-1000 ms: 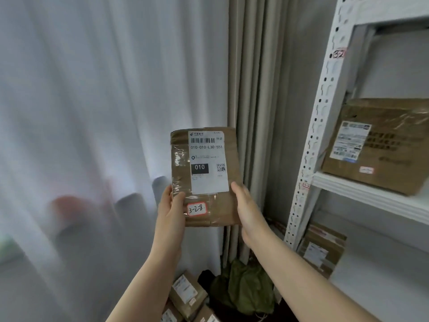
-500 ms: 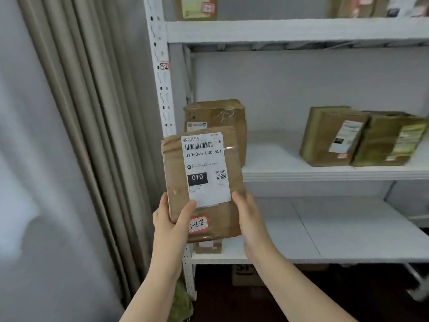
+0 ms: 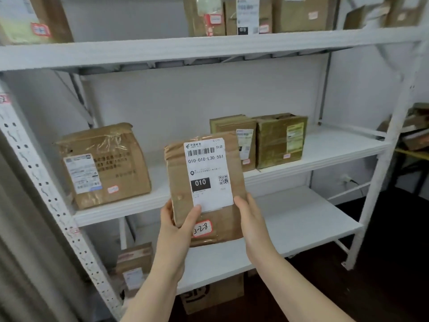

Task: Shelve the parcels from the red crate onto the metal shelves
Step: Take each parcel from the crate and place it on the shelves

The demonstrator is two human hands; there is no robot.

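Between my two hands, in front of the white metal shelves (image 3: pixel 325 156), I see the brown paper parcel (image 3: pixel 178 182) held upright and clear of every shelf board, its top leaning a little to the left. Its white shipping label (image 3: pixel 209 166) faces me and reads 010-010-L30-551, with a black block marked 010. A red-edged sticker (image 3: pixel 202 228) below it reads 3-2-8 in handwriting.

My left hand (image 3: pixel 177 228) grips the parcel's lower left edge, with the thumb (image 3: pixel 193 212) laid across the front and its tip touching the bottom of the label. My right hand (image 3: pixel 253 221) holds the lower right edge with its thumb on the front. The other fingers of both hands are hidden behind the parcel.

Behind the parcel runs the middle shelf. A large taped carton (image 3: pixel 104 166) stands at its left end, and two smaller cartons (image 3: pixel 278 140) stand side by side, touching, to the right. The nearer of the two is partly covered by the parcel. On the top shelf (image 3: pixel 162 52) a row of boxes (image 3: pixel 299 15) lines the right half. The lower shelf (image 3: pixel 301 219) lies just below my hands, with a small box (image 3: pixel 134 263) at its left end. Another carton (image 3: pixel 216 296) sits on the dark floor beneath it. A perforated upright (image 3: pixel 46 189) frames the left side, beside a grey curtain (image 3: pixel 14 252)
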